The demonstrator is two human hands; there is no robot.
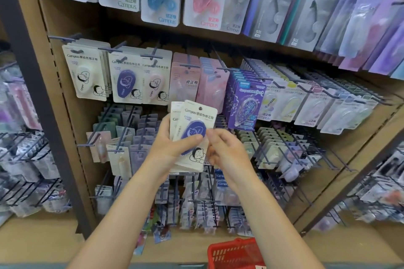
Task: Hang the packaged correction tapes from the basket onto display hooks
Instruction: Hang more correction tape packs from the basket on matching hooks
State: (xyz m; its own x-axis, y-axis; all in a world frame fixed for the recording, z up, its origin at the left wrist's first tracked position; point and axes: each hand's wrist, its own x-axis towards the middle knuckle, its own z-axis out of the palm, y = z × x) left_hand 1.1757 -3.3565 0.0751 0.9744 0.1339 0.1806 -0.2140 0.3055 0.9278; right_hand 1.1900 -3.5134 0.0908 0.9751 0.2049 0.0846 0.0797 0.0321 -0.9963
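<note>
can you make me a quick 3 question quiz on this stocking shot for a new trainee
1. True or false: the left hand holds just one pack.
2. Multiple choice: the front pack in hand shows a dispenser that is A) pink B) dark purple C) green.
3. Where is the red basket, and which hanging pack on the shelf matches the one in front?

Key
1. False: it grips a small stack, with at least one more card behind the front one.
2. B.
3. Low at the bottom edge, below the right hand, which pinches the front pack's right edge. The match is the purple Campus pack in the middle row, between a cream one and a pink one.
</note>
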